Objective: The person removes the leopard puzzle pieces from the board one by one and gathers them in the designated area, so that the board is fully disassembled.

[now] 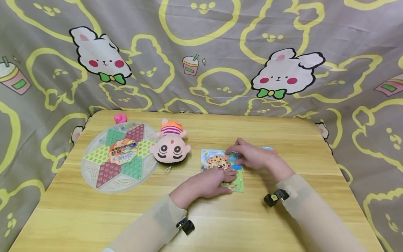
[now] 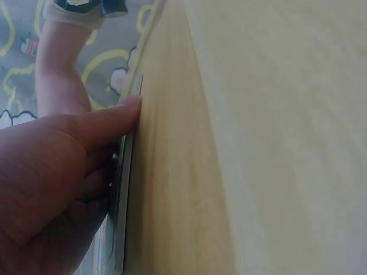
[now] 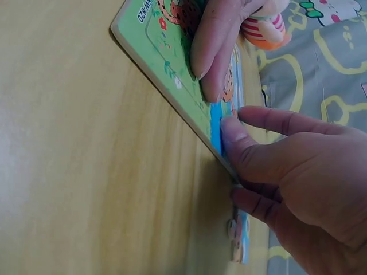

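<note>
A jigsaw puzzle board [image 1: 238,185] with a cartoon leopard on a green and blue background lies on the table. My left hand [image 1: 217,180] rests across its lower part, fingers laid over the picture. In the left wrist view, the left thumb [image 2: 117,119] is at the board's near edge. At the upper right corner, my right hand [image 1: 250,154] pinches a blue puzzle piece [image 3: 216,127]. Its thumb lies on top of the piece and the index finger is at the far edge. Another puzzle piece [image 1: 268,148] lies behind the right wrist, partly hidden.
A round Chinese checkers board [image 1: 94,178] lies on the left of the wooden table [image 1: 201,224]. Between it and the puzzle is a plush doll [image 1: 171,148] with a striped top. A pink rubber duck [image 1: 120,118] stands behind. A patterned curtain [image 1: 217,38] surrounds the table's back and sides.
</note>
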A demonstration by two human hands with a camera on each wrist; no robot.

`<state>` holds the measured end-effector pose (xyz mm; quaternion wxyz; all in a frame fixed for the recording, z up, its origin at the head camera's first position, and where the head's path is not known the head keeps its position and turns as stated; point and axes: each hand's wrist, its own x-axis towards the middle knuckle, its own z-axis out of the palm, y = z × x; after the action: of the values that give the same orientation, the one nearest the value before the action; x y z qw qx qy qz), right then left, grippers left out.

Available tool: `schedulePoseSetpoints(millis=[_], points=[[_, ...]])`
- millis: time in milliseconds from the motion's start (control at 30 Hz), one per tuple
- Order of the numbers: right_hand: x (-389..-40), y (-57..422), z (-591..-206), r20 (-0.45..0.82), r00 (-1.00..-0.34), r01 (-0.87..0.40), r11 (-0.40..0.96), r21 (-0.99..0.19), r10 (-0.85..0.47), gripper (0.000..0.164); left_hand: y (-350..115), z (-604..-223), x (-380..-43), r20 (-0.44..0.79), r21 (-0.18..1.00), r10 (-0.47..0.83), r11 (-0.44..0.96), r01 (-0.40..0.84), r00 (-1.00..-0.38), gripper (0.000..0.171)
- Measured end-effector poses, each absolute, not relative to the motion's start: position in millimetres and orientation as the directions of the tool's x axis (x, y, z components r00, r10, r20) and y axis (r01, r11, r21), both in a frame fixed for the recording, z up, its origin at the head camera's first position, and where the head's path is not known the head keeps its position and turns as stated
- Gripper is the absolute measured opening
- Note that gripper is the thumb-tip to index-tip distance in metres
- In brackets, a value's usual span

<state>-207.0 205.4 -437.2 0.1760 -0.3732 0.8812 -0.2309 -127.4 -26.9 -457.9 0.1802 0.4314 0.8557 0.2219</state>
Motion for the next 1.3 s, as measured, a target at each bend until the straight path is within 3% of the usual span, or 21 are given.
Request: schedulePoseSetpoints(millis=[300, 667, 900, 1300], points=[[-211, 200, -432, -0.210, -0.646, -0.566, 0.645, -0.513, -0.734, 0.040, -26, -459, -127, -0.107, 0.553, 0.817, 0.523, 0.649, -0.567, 0.056], [-212, 202, -433, -0.166, -0.632, -0.584, 0.606, -0.540, -0.757, 0.042, -24, -458, -125, -0.106, 0.560, 0.819, 0.518, 0.647, -0.564, 0.057], [-211, 204, -438, -0.132, -0.688, -0.541, 0.627, -0.561, -0.713, 0.050, -24, -458, -125, -0.102, 0.554, 0.810, 0.528, 0.644, -0.577, 0.056], [-202, 210, -445, -0.072, -0.753, -0.507, 0.647, -0.570, -0.654, 0.047, -26, -457, -125, -0.103, 0.559, 0.808, 0.530, 0.638, -0.581, 0.057]])
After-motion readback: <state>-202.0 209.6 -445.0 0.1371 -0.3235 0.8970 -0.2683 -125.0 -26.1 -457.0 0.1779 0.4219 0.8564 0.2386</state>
